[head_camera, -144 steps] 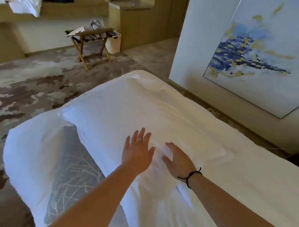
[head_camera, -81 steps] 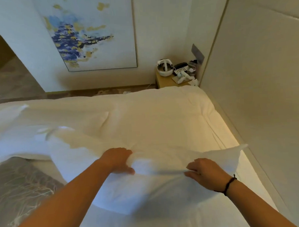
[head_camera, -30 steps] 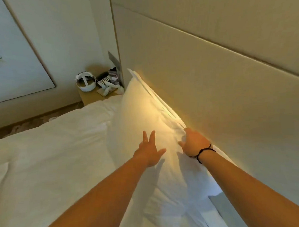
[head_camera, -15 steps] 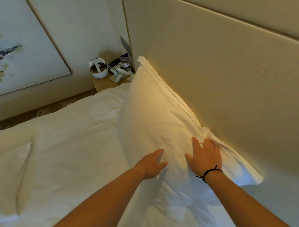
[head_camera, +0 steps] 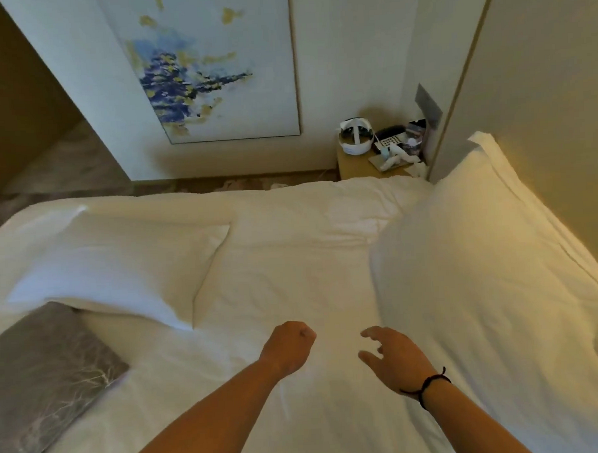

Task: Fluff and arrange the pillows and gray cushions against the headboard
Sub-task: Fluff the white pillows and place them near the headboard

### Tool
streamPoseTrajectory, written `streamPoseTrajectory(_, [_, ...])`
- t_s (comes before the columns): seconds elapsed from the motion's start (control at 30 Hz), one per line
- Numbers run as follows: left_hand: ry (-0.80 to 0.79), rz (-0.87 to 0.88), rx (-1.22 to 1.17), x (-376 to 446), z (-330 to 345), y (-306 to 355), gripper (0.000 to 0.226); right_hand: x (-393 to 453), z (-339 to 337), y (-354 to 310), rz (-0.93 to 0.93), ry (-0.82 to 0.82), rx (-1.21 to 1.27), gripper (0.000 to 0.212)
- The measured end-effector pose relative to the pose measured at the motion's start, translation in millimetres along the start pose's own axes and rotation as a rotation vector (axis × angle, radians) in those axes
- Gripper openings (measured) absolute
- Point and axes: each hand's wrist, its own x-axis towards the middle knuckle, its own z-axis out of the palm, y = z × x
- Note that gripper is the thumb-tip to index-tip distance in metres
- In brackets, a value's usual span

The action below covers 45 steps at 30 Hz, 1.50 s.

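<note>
One white pillow (head_camera: pixel 481 269) leans against the beige headboard (head_camera: pixel 553 119) on the right. A second white pillow (head_camera: pixel 121 268) lies flat on the white duvet (head_camera: pixel 293 278) at the left. A gray cushion (head_camera: pixel 47 384) with a pale branch pattern lies at the lower left, its far corner tucked under that pillow. My left hand (head_camera: pixel 289 346) hovers over the duvet with fingers curled into a fist, holding nothing. My right hand (head_camera: pixel 392 355), with a black wrist band, hangs beside it, fingers loosely curled and apart, empty. Both hands are clear of the pillows.
A wooden nightstand (head_camera: pixel 360 163) stands past the bed's far side by the headboard, with a white headset (head_camera: pixel 355 140), a phone and small items on it. A blue and yellow painting (head_camera: pixel 208 69) hangs on the far wall. Patterned carpet shows at the left.
Both hands have come off the pillow at the headboard and drawn back over the duvet. My view has swung left, bringing the second pillow and gray cushion into sight.
</note>
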Motion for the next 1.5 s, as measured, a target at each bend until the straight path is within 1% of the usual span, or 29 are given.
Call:
streamPoseTrajectory(0.07, [0.090,-0.048,-0.034,-7,-28,-45,0.029,15,22,-43,-0.042,-0.025,-0.022,0.038])
streamPoseTrajectory(0.2, [0.262,-0.123,-0.095,-24,-81,-142,0.031,53,75,-133,-0.155,-0.076,-0.105,0.033])
streamPoseTrajectory(0.33, [0.427,-0.247,-0.151,-40,-126,-251,0.019,101,140,-222,-0.279,-0.145,-0.215,0.040])
streamPoseTrajectory(0.4, [0.489,-0.304,-0.124,-45,-144,-307,0.023,125,175,-261,-0.333,-0.186,-0.257,0.044])
streamPoseTrajectory(0.5, [0.527,-0.392,-0.084,-40,-171,-380,0.030,165,222,-308,-0.396,-0.230,-0.303,0.051])
streamPoseTrajectory(0.6, [0.523,-0.411,-0.012,-23,-192,-442,0.034,209,263,-341,-0.462,-0.255,-0.404,0.053])
streamPoseTrajectory(0.7, [0.571,-0.436,0.141,7,-212,-497,0.040,255,296,-366,-0.502,-0.277,-0.539,0.056])
streamPoseTrajectory(0.77, [0.590,-0.447,0.225,32,-225,-532,0.052,288,316,-380,-0.536,-0.251,-0.616,0.061])
streamPoseTrajectory(0.83, [0.590,-0.491,0.213,56,-227,-565,0.063,322,336,-395,-0.556,-0.196,-0.670,0.069])
streamPoseTrajectory(0.9, [0.585,-0.515,0.226,74,-214,-589,0.069,353,358,-406,-0.535,-0.159,-0.705,0.080])
streamPoseTrajectory(1.0, [0.597,-0.499,0.331,90,-181,-611,0.072,386,395,-412,-0.469,-0.155,-0.749,0.097])
streamPoseTrajectory(1.1, [0.634,-0.502,0.341,104,-171,-624,0.073,404,422,-405,-0.413,-0.095,-0.765,0.101])
streamPoseTrajectory(1.2, [0.653,-0.480,0.337,110,-171,-632,0.073,410,440,-401,-0.439,0.026,-0.791,0.091])
streamPoseTrajectory(1.27, [0.640,-0.460,0.321,109,-171,-632,0.074,413,442,-404,-0.460,0.057,-0.761,0.086])
streamPoseTrajectory(1.37, [0.605,-0.451,0.294,107,-174,-632,0.077,418,430,-410,-0.465,0.034,-0.693,0.075])
streamPoseTrajectory(1.5, [0.522,-0.460,0.264,102,-181,-629,0.086,417,407,-427,-0.441,-0.008,-0.726,0.054])
